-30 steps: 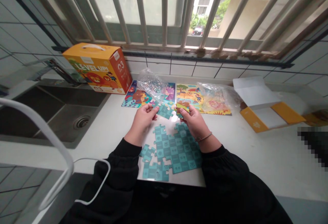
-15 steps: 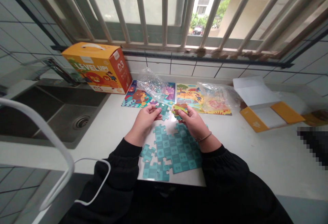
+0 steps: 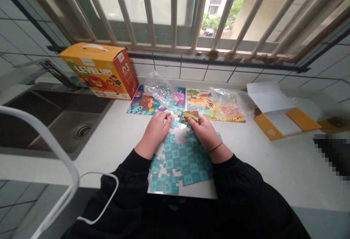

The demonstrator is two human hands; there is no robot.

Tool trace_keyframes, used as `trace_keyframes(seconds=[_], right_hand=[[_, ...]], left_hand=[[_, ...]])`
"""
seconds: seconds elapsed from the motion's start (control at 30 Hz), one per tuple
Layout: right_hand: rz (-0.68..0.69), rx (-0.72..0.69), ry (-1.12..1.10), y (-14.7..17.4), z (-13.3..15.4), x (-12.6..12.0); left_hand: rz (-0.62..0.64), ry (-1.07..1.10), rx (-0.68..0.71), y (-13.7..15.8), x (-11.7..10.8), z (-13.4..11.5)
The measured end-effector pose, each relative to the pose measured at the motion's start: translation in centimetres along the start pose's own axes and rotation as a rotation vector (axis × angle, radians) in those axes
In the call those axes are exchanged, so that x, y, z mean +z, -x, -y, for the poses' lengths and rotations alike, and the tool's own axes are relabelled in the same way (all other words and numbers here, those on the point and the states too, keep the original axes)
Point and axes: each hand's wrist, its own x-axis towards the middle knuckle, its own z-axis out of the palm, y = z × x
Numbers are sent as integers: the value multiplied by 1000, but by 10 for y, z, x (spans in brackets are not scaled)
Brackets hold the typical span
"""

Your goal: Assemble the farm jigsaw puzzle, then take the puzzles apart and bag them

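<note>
My right hand (image 3: 201, 126) is closed on a few puzzle pieces (image 3: 191, 116), the top one showing a brown, green and yellow picture. My left hand (image 3: 156, 131) has its fingers bent together, with a teal puzzle piece (image 3: 174, 123) at the thumb; the fingers partly hide it. Below the hands lies a joined block of teal checkered puzzle pieces (image 3: 188, 162), patterned with small faces. Left of that block are a loose teal piece (image 3: 156, 164) and a small joined group of teal pieces (image 3: 164, 184).
Behind the hands lie a dark-blue picture sheet (image 3: 149, 104) and a yellow one (image 3: 197, 102), each under clear plastic wrap. An orange carton (image 3: 101, 73) stands by the sink (image 3: 54, 122). An opened box (image 3: 273, 122) sits at right. A white cable (image 3: 60, 155) crosses the left.
My left fingers have turned over and curled, and the teal piece they held now shows less. My right hand still grips its pieces, nearly in place. The view has shifted slightly.
</note>
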Motion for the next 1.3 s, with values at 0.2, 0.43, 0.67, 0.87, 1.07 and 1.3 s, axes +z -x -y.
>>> trace_keyframes(seconds=[0.2, 0.43, 0.67, 0.87, 1.07, 1.3], right_hand=[[-17, -22, 51, 0, -1, 1], [43, -155, 195, 4, 6, 4], [81, -277, 469, 6, 3, 4], [-17, -318, 591, 2, -6, 1], [67, -346, 639, 4, -4, 3], [108, -433, 714, 4, -1, 5]], left_hand=[[88, -179, -64, 4, 7, 12], [72, 1, -147, 4, 9, 11], [93, 238, -133, 3, 10, 2], [116, 327, -58, 3, 9, -5], [176, 313, -13, 5, 7, -10], [212, 449, 50, 7, 12, -8]])
